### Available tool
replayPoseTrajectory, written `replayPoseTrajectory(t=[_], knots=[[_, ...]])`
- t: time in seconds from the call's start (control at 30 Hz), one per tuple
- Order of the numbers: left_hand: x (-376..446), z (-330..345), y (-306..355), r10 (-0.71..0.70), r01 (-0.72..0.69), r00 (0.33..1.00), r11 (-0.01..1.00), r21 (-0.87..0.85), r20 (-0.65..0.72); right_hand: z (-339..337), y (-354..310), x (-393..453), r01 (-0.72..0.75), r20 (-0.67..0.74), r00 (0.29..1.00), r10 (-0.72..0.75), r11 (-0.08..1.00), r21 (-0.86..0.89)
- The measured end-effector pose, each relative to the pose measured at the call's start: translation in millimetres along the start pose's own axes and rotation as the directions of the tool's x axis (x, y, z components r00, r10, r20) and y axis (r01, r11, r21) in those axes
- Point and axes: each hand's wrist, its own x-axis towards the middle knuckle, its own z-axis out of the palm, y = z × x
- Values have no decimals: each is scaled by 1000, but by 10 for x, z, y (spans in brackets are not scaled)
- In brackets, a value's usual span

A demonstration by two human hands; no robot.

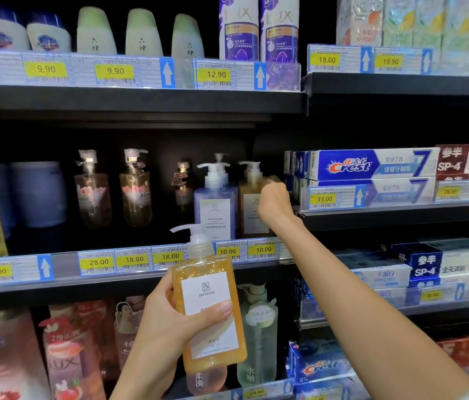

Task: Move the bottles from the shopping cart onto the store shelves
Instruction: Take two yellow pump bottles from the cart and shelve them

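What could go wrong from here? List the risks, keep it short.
1. The right hand grips the amber bottle on the middle shelf, close against the purple bottle; pushing it in could knock that one over.
2. The left hand holds the orange bottle alone in mid-air, thumb on the smooth label; it might slip.
3. Its pump sits near the price tag rail and could catch when lifted in.

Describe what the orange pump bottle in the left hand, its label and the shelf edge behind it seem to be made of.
Orange pump bottle: probably clear glossy plastic, since the amber liquid shows through the wall. Its pump head looks like opaque white plastic. Label: matte white, paper or film, hard to tell. Shelf edge: dark and matte, possibly painted metal.
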Motion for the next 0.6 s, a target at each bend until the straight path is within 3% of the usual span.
replayPoseTrajectory(t=[0.2, 0.3, 0.37, 0.43, 0.5, 0.57, 0.6], knots=[[19, -2, -6, -2, 2, 1000, 1000, -4, -20, -9, -34, 150, -15, 107, 994, 38, 978, -206], [26, 2, 35, 15, -15, 1000, 1000, 1, -14, -38, -8, 54, 26, 14, 1000, -24, 978, -205], [59, 15, 92, 41, -41, 999, 999, 6, -18, -78, 58, -99, 129, -81, 986, -144, 978, -165], [123, 49, 185, 98, -97, 995, 995, 24, -24, -131, 165, -328, 377, -122, 913, -389, 920, -110], [219, 110, 308, 176, -174, 984, 984, 46, -38, -216, 290, -566, 631, -172, 748, -641, 767, -114], [340, 203, 434, 248, -243, 967, 965, 96, -50, -293, 465, -708, 719, -279, 606, -745, 663, -211], [403, 262, 496, 278, -270, 959, 955, 125, -53, -325, 568, -730, 717, -317, 569, -759, 646, -261]])
